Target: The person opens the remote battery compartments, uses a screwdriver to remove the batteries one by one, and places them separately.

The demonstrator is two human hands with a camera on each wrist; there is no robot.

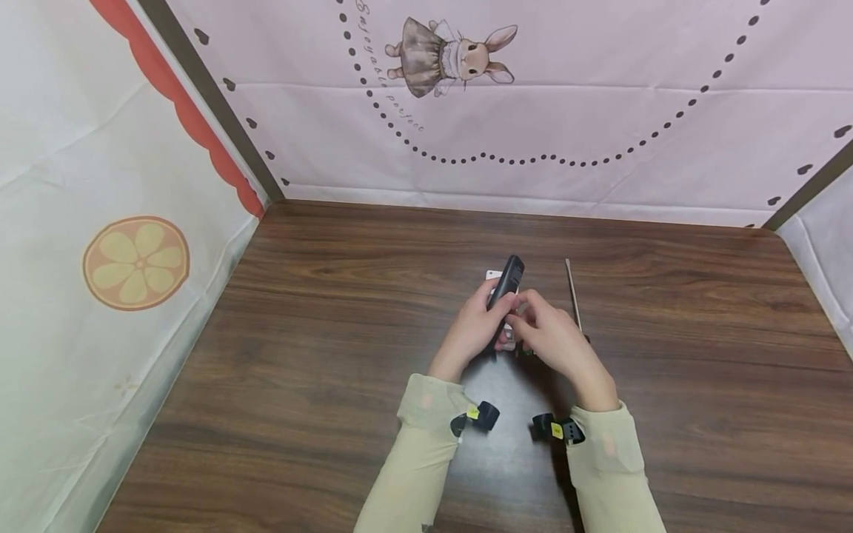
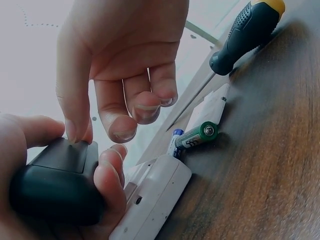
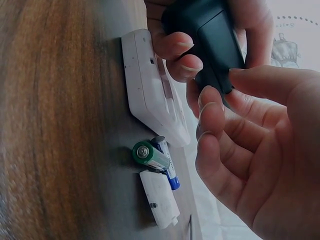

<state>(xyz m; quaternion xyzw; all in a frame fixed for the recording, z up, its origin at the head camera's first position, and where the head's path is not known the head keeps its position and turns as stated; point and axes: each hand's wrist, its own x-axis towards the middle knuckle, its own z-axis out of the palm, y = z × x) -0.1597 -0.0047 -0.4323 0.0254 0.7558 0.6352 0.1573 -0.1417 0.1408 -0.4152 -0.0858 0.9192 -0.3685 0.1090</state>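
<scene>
My left hand [image 1: 469, 327] grips a black remote control [image 1: 510, 274], its fingers wrapped round the sides. The remote is held tilted, and its battery cover [image 2: 64, 156] shows in the left wrist view. With thumb and index finger, my right hand [image 1: 558, 339] pinches the remote's edge at the end of that cover; its other fingers are loosely curled. Under the hands lies a white device [image 3: 142, 75] with an open recess. Beside it are a green battery [image 2: 194, 137] and a blue battery [image 3: 169, 170], crossing each other, and a small white cover [image 3: 159, 197].
A screwdriver [image 2: 247, 37] with a black and yellow handle lies right of the hands, its shaft pointing away from me. The brown wooden table [image 1: 300, 355] is bounded by printed cloth [image 1: 533, 118] at the back and sides.
</scene>
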